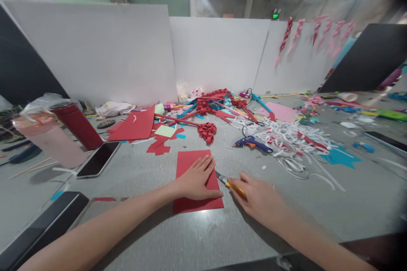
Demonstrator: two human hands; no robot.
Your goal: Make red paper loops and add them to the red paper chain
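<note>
A red sheet (190, 160), which looks like foam or thick paper, lies flat on the grey table in front of me. Across its right half my left hand (197, 178) presses down with the fingers stretched out and the thumb spread toward the right edge. My right hand (254, 194) grips a yellow-handled utility knife (235, 187). The knife's blade end points up and left and reaches the sheet's right edge, close to my left fingers. Whether the blade touches the sheet I cannot tell.
A blue glue gun (252, 143) and a heap of white strips (294, 139) lie to the right. Behind are red paper flowers (207, 132) and red sheets (140, 123). On the left are a phone (99, 159), a red flask (78, 126) and a pink bottle (51, 137).
</note>
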